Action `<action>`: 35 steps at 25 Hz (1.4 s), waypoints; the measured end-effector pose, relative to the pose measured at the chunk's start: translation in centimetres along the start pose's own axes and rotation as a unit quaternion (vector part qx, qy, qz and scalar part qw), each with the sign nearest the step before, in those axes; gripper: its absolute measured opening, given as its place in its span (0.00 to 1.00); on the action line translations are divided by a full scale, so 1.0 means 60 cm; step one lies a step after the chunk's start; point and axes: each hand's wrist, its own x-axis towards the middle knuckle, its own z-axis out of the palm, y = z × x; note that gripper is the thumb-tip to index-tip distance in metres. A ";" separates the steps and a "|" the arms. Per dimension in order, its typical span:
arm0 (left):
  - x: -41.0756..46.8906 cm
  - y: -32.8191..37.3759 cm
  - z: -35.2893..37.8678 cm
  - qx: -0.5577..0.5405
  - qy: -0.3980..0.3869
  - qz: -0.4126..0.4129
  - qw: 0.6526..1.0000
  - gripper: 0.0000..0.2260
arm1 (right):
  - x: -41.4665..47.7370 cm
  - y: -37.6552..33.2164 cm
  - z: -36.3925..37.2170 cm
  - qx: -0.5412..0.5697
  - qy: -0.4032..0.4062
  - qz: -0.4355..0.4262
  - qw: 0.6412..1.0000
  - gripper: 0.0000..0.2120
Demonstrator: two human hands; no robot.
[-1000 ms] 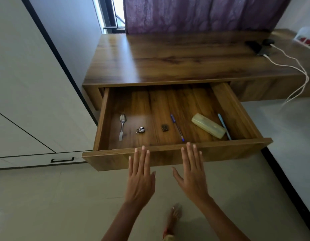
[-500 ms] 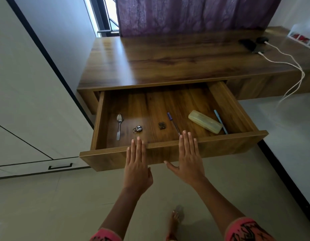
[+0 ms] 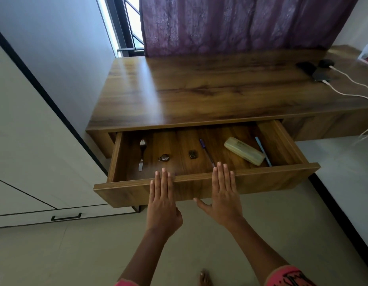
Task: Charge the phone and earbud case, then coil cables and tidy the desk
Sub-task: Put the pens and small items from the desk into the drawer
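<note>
Lying in the drawer [image 3: 278, 181], spoon [image 3: 142, 151], pen [image 3: 207, 152], pale case [image 3: 244, 150]

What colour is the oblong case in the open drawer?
Pale yellowish oblong case, seen in head view.

Drawer [image 3: 282, 178] stood open from above; spoon [image 3: 142, 153], pen [image 3: 206, 152] and pale case [image 3: 244, 150] lay apart, with gaps between. Desk top [image 3: 199, 89] offered bare wood left of phone [image 3: 321, 76] and cables [image 3: 325, 81].

No text, label, brand or number can be read anywhere in view.
</note>
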 end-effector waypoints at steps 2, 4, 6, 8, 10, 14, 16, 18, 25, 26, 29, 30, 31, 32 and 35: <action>0.036 -0.007 0.008 0.004 0.006 -0.005 1.000 0.47 | 0.036 0.002 0.011 0.007 0.012 0.000 1.000 0.51; 0.073 -0.012 0.017 0.008 0.008 -0.011 1.000 0.47 | 0.072 0.004 0.023 0.010 0.022 0.003 1.000 0.50; 0.107 -0.016 0.022 0.015 0.012 -0.014 1.000 0.47 | 0.104 0.007 0.035 0.007 0.035 0.001 0.999 0.50; 0.145 -0.024 0.029 0.028 0.020 -0.016 0.999 0.47 | 0.141 0.011 0.048 0.002 0.050 -0.007 0.999 0.49; 0.183 -0.032 0.040 0.033 0.041 -0.017 0.998 0.47 | 0.178 0.018 0.062 -0.006 0.066 -0.012 0.998 0.48; 0.237 -0.040 0.056 0.033 0.066 -0.023 0.997 0.46 | 0.233 0.031 0.088 -0.018 0.100 -0.029 0.994 0.47; 0.256 -0.043 0.066 0.033 0.080 -0.022 0.996 0.47 | 0.254 0.036 0.103 -0.027 0.121 -0.030 0.992 0.46; 0.276 -0.049 0.073 0.043 0.099 -0.019 0.994 0.49 | 0.277 0.038 0.117 -0.032 0.139 -0.028 0.989 0.45; 0.342 -0.071 0.124 0.088 0.132 -0.041 0.986 0.44 | 0.356 0.047 0.172 -0.056 0.259 -0.042 0.963 0.52; 0.351 -0.068 0.135 0.085 0.134 -0.051 0.986 0.42 | 0.363 0.050 0.184 -0.058 0.278 -0.045 0.958 0.54; 0.380 -0.069 0.165 0.062 0.195 -0.044 0.978 0.47 | 0.368 0.055 0.209 -0.060 0.305 -0.059 0.949 0.56; 0.385 -0.071 0.170 0.054 0.218 -0.029 0.974 0.49 | 0.368 0.056 0.215 -0.054 0.309 -0.060 0.947 0.56; 0.388 -0.072 0.178 0.041 0.238 -0.014 0.970 0.51 | 0.369 0.057 0.219 -0.048 0.314 -0.061 0.946 0.56; 0.388 -0.072 0.179 0.041 0.240 -0.011 0.970 0.52 | 0.370 0.057 0.221 -0.049 0.318 -0.063 0.945 0.56; 0.388 -0.074 0.178 0.033 0.251 -0.015 0.967 0.53 | 0.368 0.056 0.222 -0.052 0.318 -0.070 0.944 0.56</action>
